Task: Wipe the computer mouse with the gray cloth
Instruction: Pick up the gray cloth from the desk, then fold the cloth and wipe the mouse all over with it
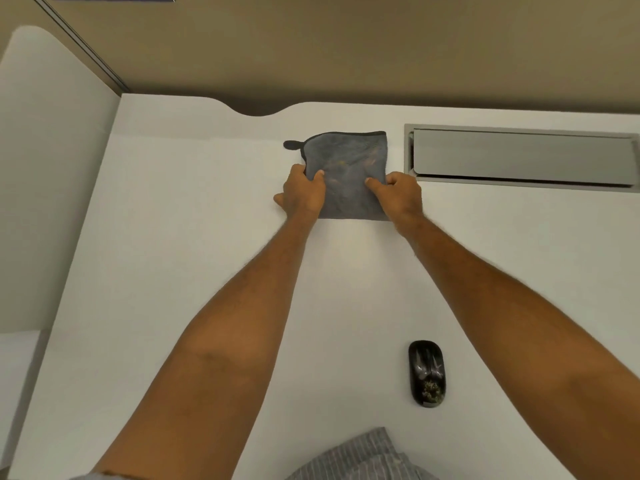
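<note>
Both hands, left hand point(304, 194) and right hand point(398, 192), pinched the gray cloth point(349, 168) on the bench point(173, 237); apparent crumbs on the computer mouse point(426, 373) risked scattering if wiped carelessly.

White table point(180, 258) with a curved notch cut in its back edge, plus a gray recessed cable tray point(523, 157) on the right. Beige wall point(346, 43) behind, white side panel point(48, 174) at left. Soft warm light overall.
</note>
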